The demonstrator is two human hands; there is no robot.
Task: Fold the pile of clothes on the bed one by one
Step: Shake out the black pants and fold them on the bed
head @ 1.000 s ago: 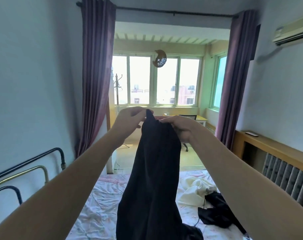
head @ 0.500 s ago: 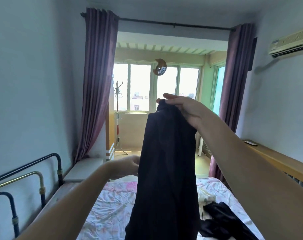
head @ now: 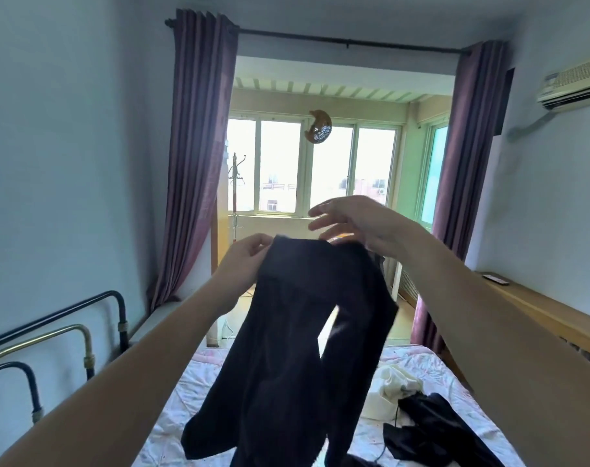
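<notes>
Both hands up: left hand (head: 244,256) pinches the dark stretchy leggings' (head: 297,348) waistband, right hand (head: 357,224) splayed, its grip hidden; pinch opposite corner, level it.

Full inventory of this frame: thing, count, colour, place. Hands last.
dark ribbed fabric garment: 1, black, held up over the bed
floral quilted bed: 1, white and pink, below
cream crumpled garment: 1, on bed, right
black crumpled garment: 1, on bed, near right
purple curtains: 2, flanking the window
metal bed rails: black and brass, left
wall air conditioner: 1, cream, upper right
coat stand: 1, by the window
left hand: pinches the held garment's top left edge
right hand: fingers spread above its top right edge; grip unclear
</notes>
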